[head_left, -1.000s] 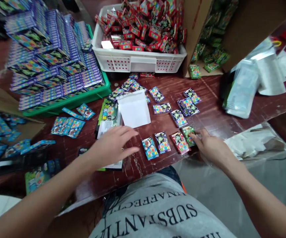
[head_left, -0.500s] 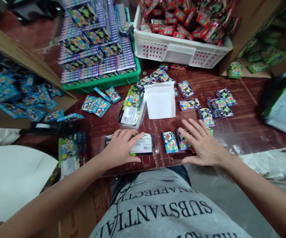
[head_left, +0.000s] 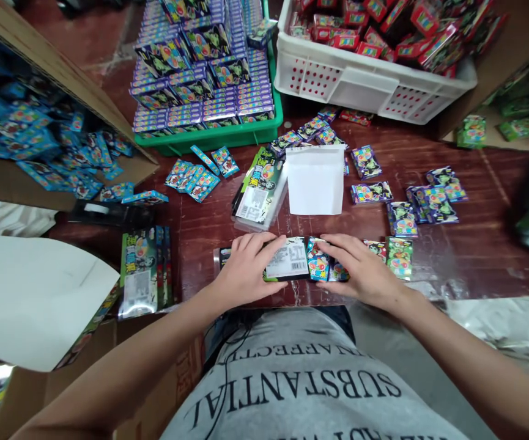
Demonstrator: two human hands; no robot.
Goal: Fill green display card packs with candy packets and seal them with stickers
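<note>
A black-and-green printed packet (head_left: 287,264) with a white barcode label lies flat near the table's front edge. My left hand (head_left: 250,266) is closed over its left part, fingers on the far edge and thumb on top. Against the packet's right end sits a small blue box (head_left: 318,264). My right hand (head_left: 360,266) grips the blue box and a small purple box (head_left: 338,272) beside it, which the fingers partly cover. Just right of that hand lie a small red box (head_left: 377,249) and a small green box (head_left: 400,258).
Beyond the hands are a white paper piece (head_left: 315,183), more printed packets (head_left: 259,192) and loose purple boxes (head_left: 402,219). A green crate (head_left: 209,139) of purple boxes and a white basket (head_left: 365,91) of red boxes stand behind. A carton (head_left: 131,165) holding blue boxes is at left.
My right hand has moved left and closed on the blue and purple boxes, uncovering the red and green ones. The blue box now touches the packet's end. The view has shifted slightly.
</note>
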